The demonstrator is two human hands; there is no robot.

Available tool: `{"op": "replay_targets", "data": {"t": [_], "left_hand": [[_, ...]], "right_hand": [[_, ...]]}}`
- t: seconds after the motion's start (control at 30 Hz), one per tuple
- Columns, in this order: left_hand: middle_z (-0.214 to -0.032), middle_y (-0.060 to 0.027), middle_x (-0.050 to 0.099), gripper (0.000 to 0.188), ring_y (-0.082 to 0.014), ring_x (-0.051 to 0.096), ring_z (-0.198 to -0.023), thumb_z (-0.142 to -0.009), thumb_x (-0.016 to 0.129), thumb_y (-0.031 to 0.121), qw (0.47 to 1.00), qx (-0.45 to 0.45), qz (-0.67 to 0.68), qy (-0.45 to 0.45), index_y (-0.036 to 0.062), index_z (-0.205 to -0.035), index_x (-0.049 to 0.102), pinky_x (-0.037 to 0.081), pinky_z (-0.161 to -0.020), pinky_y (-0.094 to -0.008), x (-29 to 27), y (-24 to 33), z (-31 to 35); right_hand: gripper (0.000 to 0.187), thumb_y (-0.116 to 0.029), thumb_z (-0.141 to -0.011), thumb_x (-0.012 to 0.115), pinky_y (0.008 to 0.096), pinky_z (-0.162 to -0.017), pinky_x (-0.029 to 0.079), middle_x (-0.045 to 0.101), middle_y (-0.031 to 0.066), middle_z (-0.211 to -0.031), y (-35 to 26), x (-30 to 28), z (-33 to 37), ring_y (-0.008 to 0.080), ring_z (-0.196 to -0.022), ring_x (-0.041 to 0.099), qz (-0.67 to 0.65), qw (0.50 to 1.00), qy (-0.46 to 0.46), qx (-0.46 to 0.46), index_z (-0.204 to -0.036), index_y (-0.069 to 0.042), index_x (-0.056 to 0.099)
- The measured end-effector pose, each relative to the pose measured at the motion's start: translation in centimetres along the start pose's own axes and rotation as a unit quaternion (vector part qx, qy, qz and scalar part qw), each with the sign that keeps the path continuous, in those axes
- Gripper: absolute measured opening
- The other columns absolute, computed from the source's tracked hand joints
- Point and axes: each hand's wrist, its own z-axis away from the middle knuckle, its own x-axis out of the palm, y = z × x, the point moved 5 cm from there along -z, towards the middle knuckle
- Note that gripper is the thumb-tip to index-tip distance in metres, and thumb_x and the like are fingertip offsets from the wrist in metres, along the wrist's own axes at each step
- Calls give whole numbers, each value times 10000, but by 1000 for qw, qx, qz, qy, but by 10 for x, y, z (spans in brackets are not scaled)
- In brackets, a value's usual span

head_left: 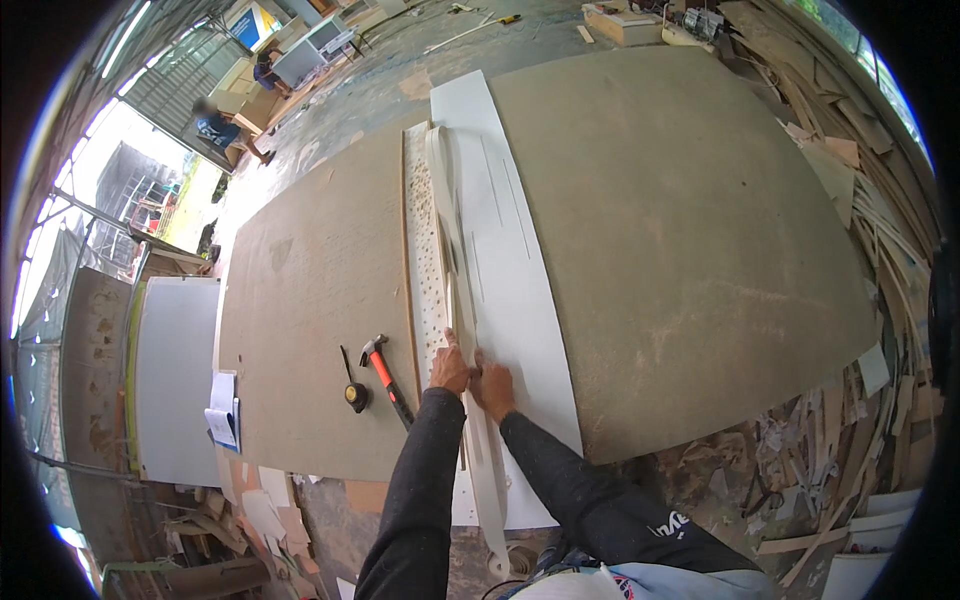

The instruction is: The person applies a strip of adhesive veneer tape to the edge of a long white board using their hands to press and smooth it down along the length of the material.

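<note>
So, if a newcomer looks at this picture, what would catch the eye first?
Probably the claw hammer with its orange-red and black handle, lying beside a tape measure on the brown board at left. Next, perhaps, the long white sheet running up the middle, where the left fingers and right fingers meet at a long pale strip.

"What's on the arms?"

"Long, fairly close-fitting sleeves, charcoal to black. The left sleeve (412, 490) and the right sleeve (560, 470) both reach the wrist."

"Any markings?"

"White script-like lettering (668, 524), high on the right one."

"And the torso?"

"A pale top (700, 584), whitish, only partly in view, with a small emblem (624, 586) showing red and dark blue."
</note>
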Motion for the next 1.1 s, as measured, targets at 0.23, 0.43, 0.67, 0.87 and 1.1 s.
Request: {"op": "replay_targets", "data": {"t": [0.23, 0.43, 0.67, 0.87, 1.1], "left_hand": [[-835, -341, 608, 727, -427, 645, -760, -795, 459, 20, 997, 45, -50, 49, -148, -1402, 96, 537, -685, -445, 1, -15, -1], [-814, -329, 614, 733, -408, 651, -716, -806, 468, 14, 994, 69, -53, 70, -140, -1407, 79, 546, -629, -435, 6, -13, -3], [-957, -350, 589, 770, -456, 611, -869, -802, 544, 41, 1000, 2, -2, -5, -131, -1411, 106, 507, -785, -457, -7, 4, 1], [-953, -348, 587, 749, -459, 605, -863, -792, 477, 2, 1000, 6, -30, 3, -118, -1419, 86, 498, -783, -472, -8, -9, 6], [-836, -327, 615, 752, -427, 639, -767, -798, 473, 37, 996, 58, -68, 26, -171, -1388, 55, 524, -715, -450, 5, -8, -7]], "right_hand": [[213, -134, -770, 590, 463, -669, 489, 633, 230, -817, -3, -2, 30, 383, -756, 625, -67, 998, -19, 12, -935, -19, 659], [133, -105, -723, 599, 452, -649, 484, 622, 220, -756, -4, -3, -20, 397, -742, 612, -86, 996, 0, 35, -785, -3, 656], [238, -144, -750, 618, 461, -693, 499, 629, 224, -799, -3, -6, -45, 386, -772, 629, -82, 996, -36, 5, -946, -13, 656], [353, -94, -788, 604, 452, -639, 479, 626, 219, -826, -2, -3, 56, 390, -729, 614, -75, 997, -8, -4, -1131, -12, 610], [176, -101, -778, 606, 455, -634, 475, 630, 186, -781, 11, 7, 32, 378, -723, 618, -31, 999, -26, 2, -926, -18, 653]]}}
